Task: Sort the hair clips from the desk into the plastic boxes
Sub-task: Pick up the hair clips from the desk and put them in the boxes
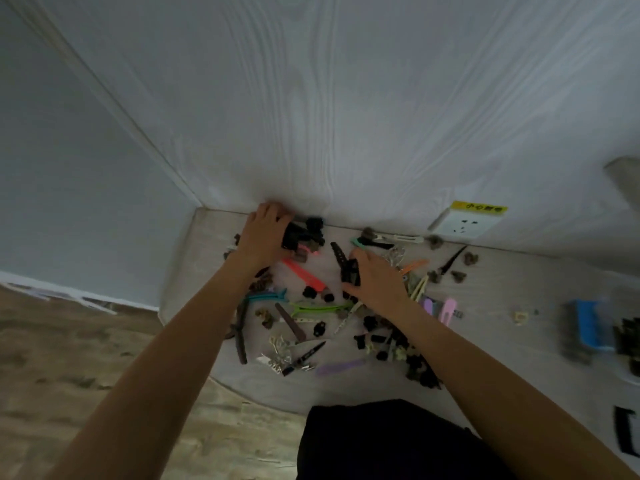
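Several hair clips lie scattered over the pale desk (pixel 502 289): a coral clip (pixel 303 273), a green one (pixel 317 309), a teal one (pixel 265 296), a lilac one (pixel 341 367) and many small black and brown claw clips. My left hand (pixel 263 233) is at the back by the wall, fingers closed on a bunch of black clips (pixel 294 233). In the middle of the pile, my right hand (pixel 375 277) grips a black clip (pixel 350 271). A blurred plastic box (pixel 585 323) with a blue clip inside stands at the far right.
The white wood-grain wall rises right behind the desk, with a wall socket (pixel 465 225) at the right. A second container of dark clips (pixel 628 341) sits at the right edge. The desk's left edge drops to a wooden floor (pixel 69 358).
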`<state>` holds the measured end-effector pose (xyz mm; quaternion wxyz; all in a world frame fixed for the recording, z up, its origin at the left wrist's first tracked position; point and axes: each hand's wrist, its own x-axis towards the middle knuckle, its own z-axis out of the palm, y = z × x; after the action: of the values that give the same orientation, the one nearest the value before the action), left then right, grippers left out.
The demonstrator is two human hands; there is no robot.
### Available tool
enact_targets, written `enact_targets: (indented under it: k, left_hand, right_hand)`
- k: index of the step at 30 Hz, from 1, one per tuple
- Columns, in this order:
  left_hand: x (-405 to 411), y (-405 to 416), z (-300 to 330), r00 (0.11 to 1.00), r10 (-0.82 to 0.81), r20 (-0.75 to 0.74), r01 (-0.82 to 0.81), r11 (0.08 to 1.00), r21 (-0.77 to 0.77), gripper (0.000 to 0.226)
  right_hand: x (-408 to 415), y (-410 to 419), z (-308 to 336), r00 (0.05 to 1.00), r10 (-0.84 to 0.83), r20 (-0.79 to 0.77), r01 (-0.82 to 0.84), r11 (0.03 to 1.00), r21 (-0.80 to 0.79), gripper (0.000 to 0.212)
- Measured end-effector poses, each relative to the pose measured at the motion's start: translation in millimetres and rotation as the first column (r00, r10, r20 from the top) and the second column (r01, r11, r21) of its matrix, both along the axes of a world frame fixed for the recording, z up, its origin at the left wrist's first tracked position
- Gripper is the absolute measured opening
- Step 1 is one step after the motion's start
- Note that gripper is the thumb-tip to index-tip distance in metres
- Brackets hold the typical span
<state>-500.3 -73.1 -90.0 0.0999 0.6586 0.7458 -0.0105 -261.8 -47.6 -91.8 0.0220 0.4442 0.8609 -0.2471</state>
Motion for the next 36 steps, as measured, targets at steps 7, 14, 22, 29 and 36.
enact_targets:
  k: [7, 14, 22, 29, 36]
  left_hand:
    - [6, -4, 3, 0.990, 0.025, 0.136, -0.025, 1.000, -0.004, 0.062]
    - [53, -38, 47, 0.869, 0.174, 0.463, -0.259, 0.958, 0.126, 0.053]
    - [158, -45, 66, 0.465, 0.408, 0.785, -0.444, 0.875, -0.192, 0.036]
    - [306, -12, 94, 0.117, 0.291, 0.950, -0.244, 0.935, -0.257, 0.030]
    - [442, 33, 108, 0.566, 0.028, 0.824, 0.030, 0.998, -0.054, 0.050]
  right_hand:
    - [5, -1, 0, 0.987, -0.146, -0.074, 0.144, 0.989, -0.034, 0.053]
    - [26, 8, 23, 0.809, -0.455, -0.371, 0.346, 0.880, -0.325, 0.040]
    - [133, -21, 65, 0.658, -0.628, -0.416, 0.423, 0.765, -0.485, 0.017]
    - [277, -46, 109, 0.589, -0.612, -0.527, 0.641, 0.751, -0.156, 0.026]
    - [407, -22, 112, 0.522, -0.701, -0.486, 0.802, 0.598, -0.001, 0.033]
